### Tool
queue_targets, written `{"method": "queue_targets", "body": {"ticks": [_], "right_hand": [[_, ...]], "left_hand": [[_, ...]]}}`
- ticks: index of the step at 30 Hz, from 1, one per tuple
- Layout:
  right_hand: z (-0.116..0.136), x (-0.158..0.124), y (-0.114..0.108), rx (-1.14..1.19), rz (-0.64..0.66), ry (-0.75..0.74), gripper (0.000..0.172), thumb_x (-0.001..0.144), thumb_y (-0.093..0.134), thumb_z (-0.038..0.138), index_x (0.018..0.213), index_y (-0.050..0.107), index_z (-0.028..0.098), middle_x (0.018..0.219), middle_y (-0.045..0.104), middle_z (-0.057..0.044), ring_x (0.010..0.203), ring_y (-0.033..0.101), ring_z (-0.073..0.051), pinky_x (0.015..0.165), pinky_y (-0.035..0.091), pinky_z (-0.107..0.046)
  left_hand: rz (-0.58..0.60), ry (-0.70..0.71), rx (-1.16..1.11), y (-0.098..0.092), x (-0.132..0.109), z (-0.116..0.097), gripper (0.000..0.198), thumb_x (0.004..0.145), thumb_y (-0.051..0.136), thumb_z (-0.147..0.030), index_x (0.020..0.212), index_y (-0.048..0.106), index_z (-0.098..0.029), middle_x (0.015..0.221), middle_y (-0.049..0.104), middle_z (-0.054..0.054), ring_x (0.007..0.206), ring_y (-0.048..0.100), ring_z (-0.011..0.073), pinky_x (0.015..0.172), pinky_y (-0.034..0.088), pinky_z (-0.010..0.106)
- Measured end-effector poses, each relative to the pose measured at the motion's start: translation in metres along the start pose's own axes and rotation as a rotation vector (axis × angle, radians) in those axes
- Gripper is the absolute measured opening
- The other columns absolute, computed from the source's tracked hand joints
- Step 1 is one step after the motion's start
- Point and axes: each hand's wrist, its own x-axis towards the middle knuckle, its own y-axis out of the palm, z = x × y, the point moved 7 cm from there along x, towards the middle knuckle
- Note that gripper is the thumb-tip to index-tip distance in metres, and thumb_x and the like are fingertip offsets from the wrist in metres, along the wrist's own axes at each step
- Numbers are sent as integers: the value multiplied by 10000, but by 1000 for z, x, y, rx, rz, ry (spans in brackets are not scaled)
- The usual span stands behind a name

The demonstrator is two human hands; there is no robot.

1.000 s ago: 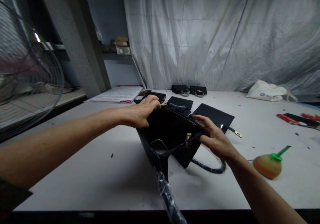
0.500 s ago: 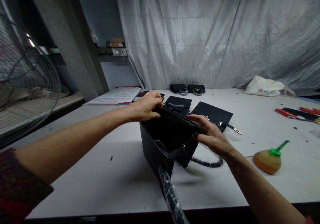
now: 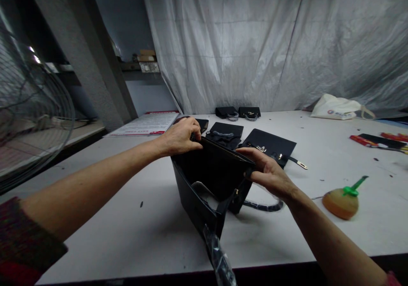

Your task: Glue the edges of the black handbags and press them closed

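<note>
A black handbag stands open on the white table, its mouth facing me and something pale showing inside. My left hand pinches the far rim at its left corner. At the right end of that rim, my right hand grips the edge between thumb and fingers. One plastic-wrapped handle hangs over the near side; another lies on the table to the right. Just behind are a black bag piece with gold fittings and a smaller black bag.
Two small black bags sit at the back. A bottle of amber liquid stands right, beyond it red-handled tools and a white cloth bag. Printed sheets lie back left, near a fan.
The handbag's mouth has opened wider, its near side shifting left, and the pale thing inside shows more. Both hands keep their hold on the rim; the left has moved slightly left.
</note>
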Motion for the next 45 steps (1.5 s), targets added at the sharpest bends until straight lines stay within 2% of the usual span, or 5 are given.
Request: {"method": "queue_targets", "body": {"ticks": [13,21,27,32,45], "right_hand": [[-4,2,-3,-62,-20,-13,551,695,628,117,1231,575,237,1133,651,-37,976,625,-179,831,503,-314],[20,1,8,-73,88,-126,551,757,592,265,1304,538,237,1426,516,-62,1348,436,-259,1116,331,-447],[21,11,9,-442,-138,-15,305,792,680,359,1049,615,208,1090,685,-67,1060,629,-233,943,463,-404],[24,17,5,-591,-200,-30,166,791,649,302,921,642,198,941,691,-38,908,647,-198,814,483,-336],[16,30,-1,-547,-297,72,82,723,612,259,703,627,182,575,524,35,518,430,-95,481,316,-223]], "left_hand": [[-6,-106,-305,8,-2,11,202,773,614,-370,710,641,-180,968,671,25,905,605,174,932,446,319],[-71,-203,-222,8,-7,15,195,772,615,-374,767,679,-189,826,681,10,795,605,162,799,458,287],[-84,-207,-175,5,-7,13,200,781,606,-378,764,684,-194,807,680,9,782,602,164,757,439,287],[-90,-224,-164,5,-8,13,188,776,611,-369,764,685,-197,793,686,7,763,604,167,732,437,281],[-86,-266,-149,4,-8,13,159,755,621,-349,726,672,-202,767,674,0,749,596,172,689,410,287]]}}
